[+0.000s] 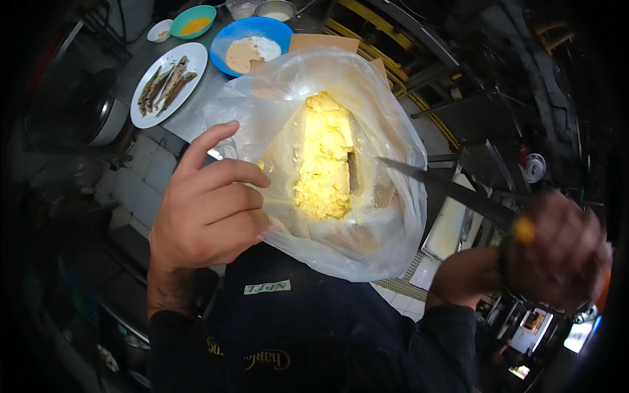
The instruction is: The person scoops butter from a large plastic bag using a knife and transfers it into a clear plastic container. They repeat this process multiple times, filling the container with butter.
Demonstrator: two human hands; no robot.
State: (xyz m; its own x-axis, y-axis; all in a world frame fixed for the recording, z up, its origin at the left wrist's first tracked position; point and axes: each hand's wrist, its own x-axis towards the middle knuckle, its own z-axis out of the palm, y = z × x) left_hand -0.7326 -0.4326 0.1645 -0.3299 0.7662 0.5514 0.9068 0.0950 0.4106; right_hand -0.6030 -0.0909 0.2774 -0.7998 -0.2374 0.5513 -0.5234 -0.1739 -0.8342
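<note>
A large yellow block that looks like butter or margarine [327, 157] lies inside a wide, opened plastic bag [393, 113], with a notch in its right side. Cardboard flaps [324, 42] show behind the bag. My left hand [216, 201] is at the bag's left edge, index finger raised and the others curled; whether it pinches the plastic cannot be told. At the right, my right hand [553, 250], blurred, grips a knife [452, 189] with a dark blade. The knife's tip points at the bag's right side, apart from the block.
On the steel table [191, 115] at the upper left stand a white oval plate [140, 110] of small fish, a blue bowl [218, 42] of powders and a green bowl [211, 14] with yellow contents. White cutting boards [446, 228] lie to the right, past the bag.
</note>
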